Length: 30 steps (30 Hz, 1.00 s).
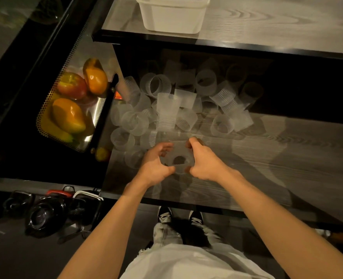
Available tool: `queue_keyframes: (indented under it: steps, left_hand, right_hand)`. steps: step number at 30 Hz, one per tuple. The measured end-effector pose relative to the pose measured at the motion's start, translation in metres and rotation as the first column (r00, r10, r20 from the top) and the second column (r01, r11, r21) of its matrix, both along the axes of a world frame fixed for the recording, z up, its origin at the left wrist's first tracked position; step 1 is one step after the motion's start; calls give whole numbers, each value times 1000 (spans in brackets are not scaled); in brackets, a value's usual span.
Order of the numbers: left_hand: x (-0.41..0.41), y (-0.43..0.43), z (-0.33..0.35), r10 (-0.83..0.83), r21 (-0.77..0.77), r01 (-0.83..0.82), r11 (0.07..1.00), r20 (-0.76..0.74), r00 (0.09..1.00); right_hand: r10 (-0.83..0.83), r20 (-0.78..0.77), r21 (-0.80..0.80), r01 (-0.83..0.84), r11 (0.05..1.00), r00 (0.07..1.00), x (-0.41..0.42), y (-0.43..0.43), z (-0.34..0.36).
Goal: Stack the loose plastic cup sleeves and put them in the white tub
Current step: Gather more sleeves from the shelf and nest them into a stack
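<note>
Left hand (156, 164) and right hand (204, 161) grip one cup sleeve (181, 152) at 9 and 3 o'clock; I judge it light, flimsy, slick, so squeeze its rim gently.

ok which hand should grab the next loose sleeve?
Left, likely: loose sleeves lie just beside the left hand; the right hand has bare table on its side and can hold the gripped sleeve alone.
</note>
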<state>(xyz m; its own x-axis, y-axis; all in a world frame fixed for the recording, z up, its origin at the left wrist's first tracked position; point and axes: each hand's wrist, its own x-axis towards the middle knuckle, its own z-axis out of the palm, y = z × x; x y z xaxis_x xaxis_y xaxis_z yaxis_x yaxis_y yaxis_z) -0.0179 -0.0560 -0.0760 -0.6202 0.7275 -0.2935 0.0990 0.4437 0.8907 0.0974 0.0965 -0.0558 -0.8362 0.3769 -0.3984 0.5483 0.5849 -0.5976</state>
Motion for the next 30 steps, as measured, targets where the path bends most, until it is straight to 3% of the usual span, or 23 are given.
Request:
queue_keyframes:
  steps: [7,14,19,21,26,28,30]
  left_hand:
    - [-8,0,-1,-69,-14,68,998,-94,993]
    - [-13,4,-4,-3,-12,3,1000,-23,1000]
    - [-16,8,-9,-130,-107,118,987,-117,985]
    - [-18,8,-8,-191,-157,169,973,-138,972]
    - [-27,13,-2,65,-51,-61,997,92,994]
    - [-31,17,2,123,-41,-122,992,26,992]
    - [-33,22,8,211,-19,-213,977,-66,975]
  right_hand:
    - [23,-35,44,-22,999,999,-8,0,2]
    - [-43,7,-56,44,997,999,-15,6,4]
    - [35,78,51,-39,998,996,-14,4,-10]
    - [61,133,26,-65,998,989,-14,5,-8]
    - [115,270,-56,-104,993,956,-25,26,5]
    - [126,287,-64,-112,992,950,-30,34,7]
    - [62,191,-55,-53,997,980,-39,41,10]
